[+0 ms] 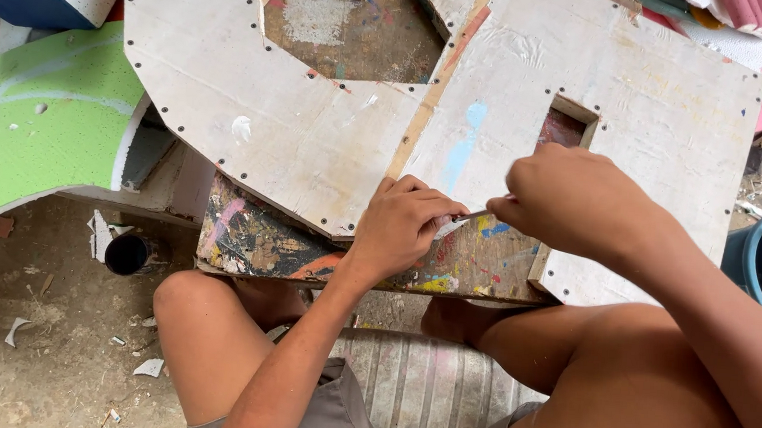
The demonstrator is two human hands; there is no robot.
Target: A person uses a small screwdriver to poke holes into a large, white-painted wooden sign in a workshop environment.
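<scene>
right hand (572, 202) pinches a thin blade (464, 219), left hand (408, 221) curled shut steadying its tip at the near edge of the stiff, light-looking cutout board (315, 136); grip that by its rim

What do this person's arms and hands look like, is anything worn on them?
Both arms are bare along all that shows, with no sleeves in view. The left hand and the right hand wear no gloves, and no rings, watch or bracelet can be seen. The only clothing in view is a pair of grey-brown fabric shorts over the bent legs.
</scene>
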